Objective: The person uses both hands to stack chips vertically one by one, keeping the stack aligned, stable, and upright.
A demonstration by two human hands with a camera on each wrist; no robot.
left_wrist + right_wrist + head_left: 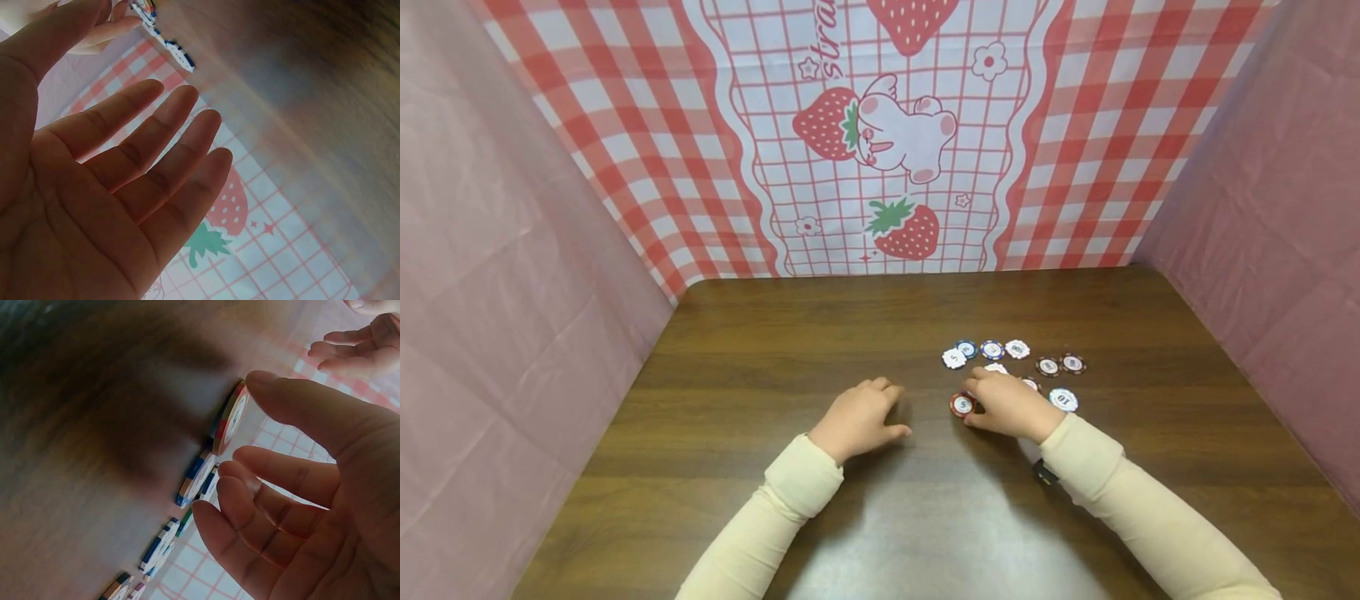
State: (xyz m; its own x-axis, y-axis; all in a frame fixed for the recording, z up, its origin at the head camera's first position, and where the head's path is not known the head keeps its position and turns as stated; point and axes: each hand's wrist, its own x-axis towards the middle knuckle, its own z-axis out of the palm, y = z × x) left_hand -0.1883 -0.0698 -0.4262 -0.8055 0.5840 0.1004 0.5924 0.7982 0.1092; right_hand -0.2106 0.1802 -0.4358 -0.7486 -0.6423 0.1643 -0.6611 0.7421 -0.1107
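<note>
My right hand point(1011, 404) reaches in among loose poker chips on the wooden table, its fingers relaxed and slightly bent. Its thumb tip lies right at the edge of a red chip point(961, 405) marked 5. In the right wrist view the red chip point(235, 422) lies by the thumb tip, and a blue-edged chip point(195, 481) shows beyond the fingertips. The fingers are spread from the thumb with nothing between them. Parts of two chips are hidden behind the right hand in the head view. To the left, my left hand point(861, 421) hovers low over the table, holding nothing, fingers relaxed.
Behind the right hand lie a white chip point(954, 358), a teal chip point(966, 349), a blue chip point(992, 349) and another white chip point(1018, 349). Brown chips point(1073, 363) and a light-blue chip point(1063, 400) lie further right. Checked cloth point(1075, 208) hangs behind the table point(737, 333).
</note>
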